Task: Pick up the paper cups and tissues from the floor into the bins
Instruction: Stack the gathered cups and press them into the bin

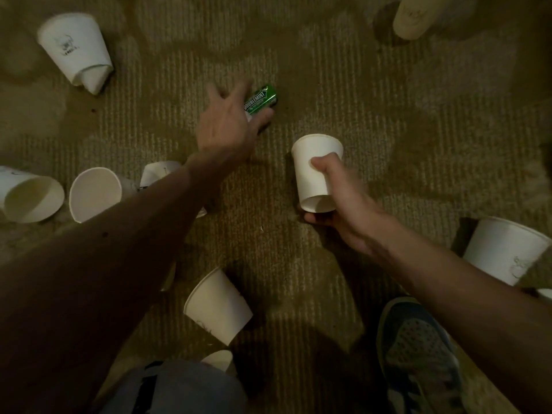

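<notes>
My right hand [343, 210] grips a white paper cup [313, 168] held above the carpet, its mouth pointing toward me. My left hand [227, 124] reaches over a green gum pack [263, 100] lying on the floor, fingers spread and touching it; the hand is blurred and whether it grips the pack is unclear. Several more white paper cups lie on the carpet: one crushed at the top left [77, 52], two on their sides at the left [30, 198] [95, 195], one below the middle [218, 306], one at the right [504, 249].
A tan cup [413, 16] stands at the top right. My shoe [418, 354] is at the bottom right and my knee in jeans [179, 389] at the bottom. A small cup [219, 360] peeks beside the knee. No bins or tissues are in view.
</notes>
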Tool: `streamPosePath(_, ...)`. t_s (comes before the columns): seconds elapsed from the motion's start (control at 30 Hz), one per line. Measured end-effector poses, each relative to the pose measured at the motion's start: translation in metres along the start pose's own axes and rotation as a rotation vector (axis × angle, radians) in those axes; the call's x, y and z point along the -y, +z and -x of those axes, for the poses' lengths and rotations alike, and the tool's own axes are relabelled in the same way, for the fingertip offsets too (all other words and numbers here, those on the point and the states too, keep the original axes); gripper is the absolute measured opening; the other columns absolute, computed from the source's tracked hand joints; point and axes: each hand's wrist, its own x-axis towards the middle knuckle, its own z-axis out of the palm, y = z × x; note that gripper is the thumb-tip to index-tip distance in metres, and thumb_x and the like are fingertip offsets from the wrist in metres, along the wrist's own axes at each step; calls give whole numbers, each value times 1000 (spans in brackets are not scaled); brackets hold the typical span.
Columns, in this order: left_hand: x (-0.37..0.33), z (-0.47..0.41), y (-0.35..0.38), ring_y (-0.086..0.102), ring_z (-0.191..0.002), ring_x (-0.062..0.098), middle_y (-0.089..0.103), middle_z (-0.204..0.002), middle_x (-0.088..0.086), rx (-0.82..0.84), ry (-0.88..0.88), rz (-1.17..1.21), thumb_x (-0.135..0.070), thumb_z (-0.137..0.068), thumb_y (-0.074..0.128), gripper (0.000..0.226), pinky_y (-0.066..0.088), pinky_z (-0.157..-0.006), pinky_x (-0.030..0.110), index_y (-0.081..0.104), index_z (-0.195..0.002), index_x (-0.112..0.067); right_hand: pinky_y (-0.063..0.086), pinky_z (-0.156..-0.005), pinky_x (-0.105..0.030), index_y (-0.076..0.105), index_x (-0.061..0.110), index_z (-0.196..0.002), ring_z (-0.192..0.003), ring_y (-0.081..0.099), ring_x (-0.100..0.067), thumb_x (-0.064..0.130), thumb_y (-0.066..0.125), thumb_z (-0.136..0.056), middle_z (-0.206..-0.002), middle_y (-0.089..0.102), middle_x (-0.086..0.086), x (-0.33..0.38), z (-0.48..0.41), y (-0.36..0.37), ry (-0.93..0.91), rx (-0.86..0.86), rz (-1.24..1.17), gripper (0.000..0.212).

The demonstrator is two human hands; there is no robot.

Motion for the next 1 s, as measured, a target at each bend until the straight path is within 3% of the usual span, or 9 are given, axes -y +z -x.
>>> streamPosePath(0.1, 4, 2, 5, 51, -116, 29, 38, -140, 13, 34, 63, -97, -56, -93, 54, 57, 40, -77, 35, 41, -142, -31, 55, -61, -32, 41, 24, -132, -87, 65, -22, 49, 58, -86, -112, 61, -9, -1, -1, -2, -5, 6, 15, 56)
streamPosePath(0.27, 5, 16, 13, 51, -104, 22, 48, -129, 10, 113, 83, -9, -57, -93, 53, 56, 39, -77, 33, 45, -135, -21, 53, -54, -30, 43, 22, -132, -70, 68, -16, 48, 57, -86, -104, 63, -9, -2, 1, 1, -32, -17, 10, 54)
streamPosePath(0.33, 5, 21, 12, 50, -97, 17, 54, -121, 9, 166, 85, 3, -59, -93, 51, 57, 41, -74, 34, 48, -131, -18, 52, -55, -30, 44, 20, -133, -73, 68, -18, 49, 56, -87, -104, 64, -9, -3, 2, 2, -32, -16, 13, 55)
streamPosePath(0.43, 6, 33, 10, 60, -84, 19, 64, -100, 5, 237, 82, 181, -61, -92, 50, 50, 52, -69, 38, 58, -113, -16, 51, -54, -29, 47, 17, -132, -74, 65, -19, 51, 55, -87, -103, 63, -11, -3, 9, 1, -34, -1, -8, 57)
streamPosePath(0.57, -3, 68, 14, 67, -66, 10, 65, -78, 1, 326, -59, 487, -62, -93, 49, 45, 45, -46, 24, 63, -92, -20, 52, -55, -29, 53, 22, -124, -82, 64, -22, 51, 50, -89, -102, 63, -10, -12, 25, -3, -70, 12, -51, 45)
streamPosePath(0.63, -17, 84, 11, 59, -43, 4, 62, -63, -2, 364, -96, 612, -62, -94, 47, 47, 38, -34, 18, 63, -83, -19, 54, -59, -31, 56, 23, -122, -87, 66, -24, 51, 48, -90, -102, 66, -10, -19, 39, -7, -61, 5, -111, 43)
streamPosePath(0.7, -37, 97, 2, 52, -36, 6, 59, -51, -4, 420, -49, 658, -62, -95, 44, 52, 37, -34, 18, 64, -80, -16, 56, -61, -32, 58, 21, -121, -84, 69, -25, 51, 46, -92, -96, 68, -10, -25, 59, -11, -49, -8, -207, 44)
streamPosePath(0.83, -106, 128, -21, 59, -52, -1, 63, -71, -7, 417, 194, 625, -63, -96, 39, 51, 40, -42, 18, 63, -84, -20, 57, -60, -32, 58, 14, -120, -78, 72, -26, 51, 40, -95, -90, 73, -14, -23, 118, -42, -139, -98, -295, 48)
streamPosePath(1.0, -209, 192, -49, 60, -86, 10, 60, -97, -6, 413, 427, 699, -66, -93, 43, 50, 47, -67, 29, 56, -114, -22, 53, -62, -34, 58, 18, -118, -80, 69, -25, 50, 35, -97, -98, 72, -15, -3, 221, -117, -337, -300, -135, 45)
